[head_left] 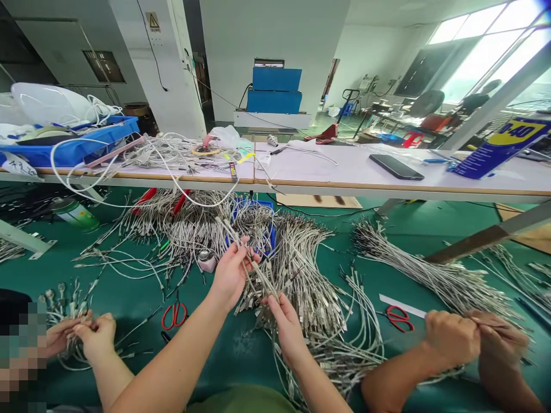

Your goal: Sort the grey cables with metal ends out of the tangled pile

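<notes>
Near the middle of the green work surface, my left hand [235,272] is closed round a few thin white cables [253,265]. My right hand [286,324], lower and to the right, pinches the same cables between thumb and fingers. Dark tips or wires show by the left fingertips; the fine detail is too small to tell. Just behind and to the right of my hands lies a big pile of white cables [301,269] with metal connectors at the front. A blue bin [272,229] holding more cables stands behind my left hand.
Red-handled scissors [174,315] lie left of my forearm, another red pair [398,319] at the right. Other people's hands work with cables at far left and right. A raised shelf [301,172] crosses behind, bearing a phone [396,167], a blue can [499,149] and a blue tray [81,146].
</notes>
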`<action>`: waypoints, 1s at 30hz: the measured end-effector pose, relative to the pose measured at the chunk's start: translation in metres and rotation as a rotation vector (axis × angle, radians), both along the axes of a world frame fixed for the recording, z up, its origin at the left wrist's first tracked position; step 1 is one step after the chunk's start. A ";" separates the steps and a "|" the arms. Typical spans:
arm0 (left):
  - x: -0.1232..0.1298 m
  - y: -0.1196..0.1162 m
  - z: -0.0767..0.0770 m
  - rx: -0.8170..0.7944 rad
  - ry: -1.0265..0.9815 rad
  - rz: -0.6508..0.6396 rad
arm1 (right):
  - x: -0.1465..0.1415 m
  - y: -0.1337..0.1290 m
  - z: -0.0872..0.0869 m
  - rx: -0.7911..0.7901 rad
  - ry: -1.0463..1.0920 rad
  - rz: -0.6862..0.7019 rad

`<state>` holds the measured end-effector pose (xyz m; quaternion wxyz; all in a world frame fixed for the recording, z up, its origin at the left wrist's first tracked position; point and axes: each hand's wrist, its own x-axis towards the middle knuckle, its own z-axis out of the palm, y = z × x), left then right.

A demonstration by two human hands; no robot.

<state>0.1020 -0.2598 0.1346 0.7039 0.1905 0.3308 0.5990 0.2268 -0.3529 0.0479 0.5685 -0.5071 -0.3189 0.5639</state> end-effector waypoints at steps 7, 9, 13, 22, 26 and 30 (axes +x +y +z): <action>-0.004 -0.003 0.011 -0.084 -0.046 -0.008 | 0.002 0.002 0.003 -0.001 0.058 -0.058; -0.004 -0.003 0.012 -0.117 -0.059 -0.013 | 0.000 0.001 0.006 0.006 0.065 -0.063; -0.005 -0.005 0.016 -0.140 -0.103 -0.053 | -0.001 0.002 0.008 0.008 0.074 -0.094; -0.012 -0.003 0.009 -0.117 -0.115 -0.015 | 0.016 0.001 0.004 0.003 0.146 -0.158; -0.021 0.001 0.011 -0.061 -0.103 0.006 | 0.037 0.008 0.008 0.079 0.144 -0.266; -0.033 -0.012 0.041 -0.025 -0.072 -0.017 | 0.070 0.018 0.018 0.125 0.187 -0.383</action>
